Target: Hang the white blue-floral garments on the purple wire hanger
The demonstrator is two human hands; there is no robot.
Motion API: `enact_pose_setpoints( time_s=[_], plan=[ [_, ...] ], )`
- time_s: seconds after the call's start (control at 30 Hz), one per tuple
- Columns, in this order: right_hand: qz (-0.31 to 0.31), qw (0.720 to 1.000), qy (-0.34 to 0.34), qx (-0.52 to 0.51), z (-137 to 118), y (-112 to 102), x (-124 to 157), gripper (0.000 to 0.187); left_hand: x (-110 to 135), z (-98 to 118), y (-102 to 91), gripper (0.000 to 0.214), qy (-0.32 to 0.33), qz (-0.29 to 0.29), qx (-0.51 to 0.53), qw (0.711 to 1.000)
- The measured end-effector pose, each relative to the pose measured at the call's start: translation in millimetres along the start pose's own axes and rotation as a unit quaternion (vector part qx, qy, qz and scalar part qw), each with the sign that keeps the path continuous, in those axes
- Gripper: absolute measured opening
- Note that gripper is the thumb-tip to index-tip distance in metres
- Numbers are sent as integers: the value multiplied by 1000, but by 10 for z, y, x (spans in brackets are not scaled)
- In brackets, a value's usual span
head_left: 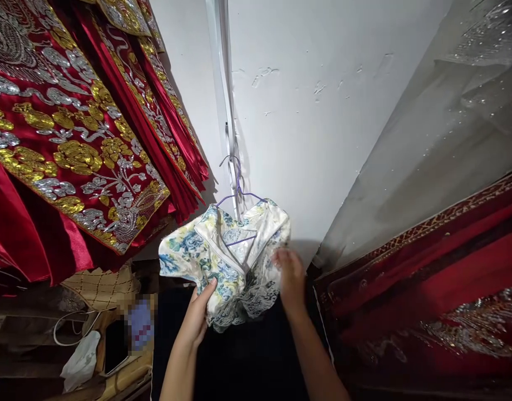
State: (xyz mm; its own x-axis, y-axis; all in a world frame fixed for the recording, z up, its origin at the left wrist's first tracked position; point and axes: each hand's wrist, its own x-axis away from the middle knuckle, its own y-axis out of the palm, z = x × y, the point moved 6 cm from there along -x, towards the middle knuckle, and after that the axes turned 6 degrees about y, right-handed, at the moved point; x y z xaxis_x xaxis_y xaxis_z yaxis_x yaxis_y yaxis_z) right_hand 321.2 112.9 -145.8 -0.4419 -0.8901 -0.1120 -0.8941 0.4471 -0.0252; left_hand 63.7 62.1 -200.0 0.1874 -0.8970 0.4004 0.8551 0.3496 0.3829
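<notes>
A short floral blouse point(189, 249), white with blue, green and yellow flowers and a grey lace hem point(233, 309), hangs on a purple hanger point(238, 186). The hanger's hook is at a white vertical strip on the wall. My left hand point(200, 309) grips the blouse low on its left side, thumb in front and fingers behind the cloth. At the right side of the blouse, by the sleeve, is my right hand point(291, 278). It is smeared by motion, so its hold on the cloth cannot be made out.
Red garments with gold and silver embroidery point(76, 156) hang at the left. More red embroidered cloth point(406, 301) and sheer sparkling fabric point(460, 106) are at the right. Lower left are a phone point(116, 345), a white cable point(58, 334) and a crumpled plastic bag point(80, 361).
</notes>
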Motion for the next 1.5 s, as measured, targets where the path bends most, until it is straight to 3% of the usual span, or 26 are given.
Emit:
enact_pose_setpoints(
  time_s=[0.07, 0.13, 0.17, 0.27, 0.4, 0.57, 0.73, 0.83, 0.9, 1.0, 1.07, 1.13, 1.2, 1.27, 1.33, 1.43, 1.5],
  plan=[
    [-179, 974, 135, 16, 347, 370, 207, 56, 69, -6, 92, 70, -12, -21, 23, 999],
    [-285, 938, 192, 43, 541, 613, 379, 59, 146, 15, 193, 68, -12, -48, 47, 998],
    [-307, 930, 194, 50, 579, 681, 421, 57, 179, 26, 236, 67, -11, -61, 57, 996],
    [-297, 938, 172, 37, 573, 725, 416, 52, 220, 36, 300, 67, -13, -80, 71, 994],
    [-284, 946, 156, 18, 504, 615, 368, 54, 155, 13, 258, 69, -11, -76, 76, 994],
    [-324, 924, 202, 11, 479, 566, 446, 69, 105, -35, 241, 69, -16, -83, 66, 994],
    [-390, 890, 233, 50, 580, 726, 629, 39, 196, -49, 385, 59, -7, -132, 66, 989],
    [-382, 885, 266, 30, 695, 756, 653, 37, 178, -51, 406, 58, -6, -136, 63, 989],
    [-362, 891, 275, 22, 749, 724, 609, 39, 95, -18, 328, 56, 26, -93, 60, 993],
    [-343, 897, 277, 24, 805, 666, 535, 47, -24, 82, 84, 56, 153, 41, 2, 987],
    [-327, 905, 272, 12, 839, 650, 510, 54, -4, 143, -57, 64, 262, 138, -93, 951],
    [-308, 916, 257, -13, 862, 663, 517, 60, 68, 144, -71, 69, 351, 183, -187, 899],
    [-290, 928, 233, -36, 866, 695, 549, 63, 99, 59, 50, 62, 394, 139, -247, 874],
    [-282, 936, 204, -40, 841, 733, 593, 62, 62, -88, 229, 42, 375, 36, -272, 886],
    [-294, 938, 183, -37, 789, 778, 643, 57, 2, -241, 392, 20, 312, -77, -273, 907],
    [-335, 924, 178, -40, 683, 853, 708, 47, -48, -318, 516, 23, 245, -177, -250, 920],
    [-353, 916, 185, -43, 589, 885, 709, 41, -60, -269, 535, 25, 244, -195, -238, 920]
  ],
)
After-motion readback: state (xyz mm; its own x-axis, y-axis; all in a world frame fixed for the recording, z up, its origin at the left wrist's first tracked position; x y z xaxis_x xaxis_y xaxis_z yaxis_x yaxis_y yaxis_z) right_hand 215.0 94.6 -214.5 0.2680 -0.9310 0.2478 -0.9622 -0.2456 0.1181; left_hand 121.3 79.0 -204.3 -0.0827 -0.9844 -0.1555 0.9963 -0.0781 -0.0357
